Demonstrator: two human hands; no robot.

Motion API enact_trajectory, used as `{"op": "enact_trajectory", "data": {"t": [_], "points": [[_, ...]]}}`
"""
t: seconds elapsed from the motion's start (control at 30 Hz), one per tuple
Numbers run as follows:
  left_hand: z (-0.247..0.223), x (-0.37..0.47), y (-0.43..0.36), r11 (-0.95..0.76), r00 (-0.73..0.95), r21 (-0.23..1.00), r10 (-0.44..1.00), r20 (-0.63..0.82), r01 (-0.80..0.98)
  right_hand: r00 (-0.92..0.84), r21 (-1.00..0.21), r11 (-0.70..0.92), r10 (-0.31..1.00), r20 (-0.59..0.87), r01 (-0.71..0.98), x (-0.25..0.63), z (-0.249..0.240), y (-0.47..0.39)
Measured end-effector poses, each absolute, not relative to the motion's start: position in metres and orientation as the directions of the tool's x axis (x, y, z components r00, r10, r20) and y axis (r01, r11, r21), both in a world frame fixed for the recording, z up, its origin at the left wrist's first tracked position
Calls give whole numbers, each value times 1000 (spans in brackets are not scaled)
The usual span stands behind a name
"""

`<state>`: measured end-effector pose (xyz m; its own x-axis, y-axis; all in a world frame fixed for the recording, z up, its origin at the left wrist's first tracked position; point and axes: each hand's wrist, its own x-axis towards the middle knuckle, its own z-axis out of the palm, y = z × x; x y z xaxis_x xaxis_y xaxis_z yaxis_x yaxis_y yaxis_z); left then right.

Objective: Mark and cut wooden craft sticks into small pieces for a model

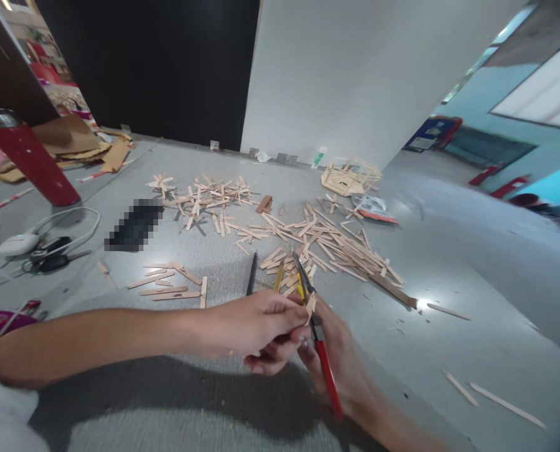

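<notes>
My left hand pinches a short piece of wooden craft stick between thumb and fingers. My right hand is closed around a red-handled tool with long dark jaws pointing away from me; whether it is pliers or snips I cannot tell. The stick piece lies right beside the tool, and the hands nearly touch. Just beyond them are a black pen, a yellowish flat strip and a loose heap of craft sticks. Part of the right hand's grip is hidden behind the tool and left fingers.
Stuck-together stick pieces and a small stick frame lie farther back, near a plastic packet and a green-white tube. At left are a red bottle, a pixelated dark object, keys and a white cable.
</notes>
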<state>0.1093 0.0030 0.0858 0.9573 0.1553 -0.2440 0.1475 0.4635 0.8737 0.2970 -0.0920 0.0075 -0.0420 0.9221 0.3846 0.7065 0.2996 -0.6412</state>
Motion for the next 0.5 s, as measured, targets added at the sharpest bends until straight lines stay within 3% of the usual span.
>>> {"op": "enact_trajectory", "data": {"t": [0.27,0.5], "points": [[70,114,-1,573,974,817,139,-176,66,34,-579,246,903,428,777,300,1,-92],[67,117,-6,606,957,794,194,-216,56,56,-514,211,889,455,831,298,0,-93]]}}
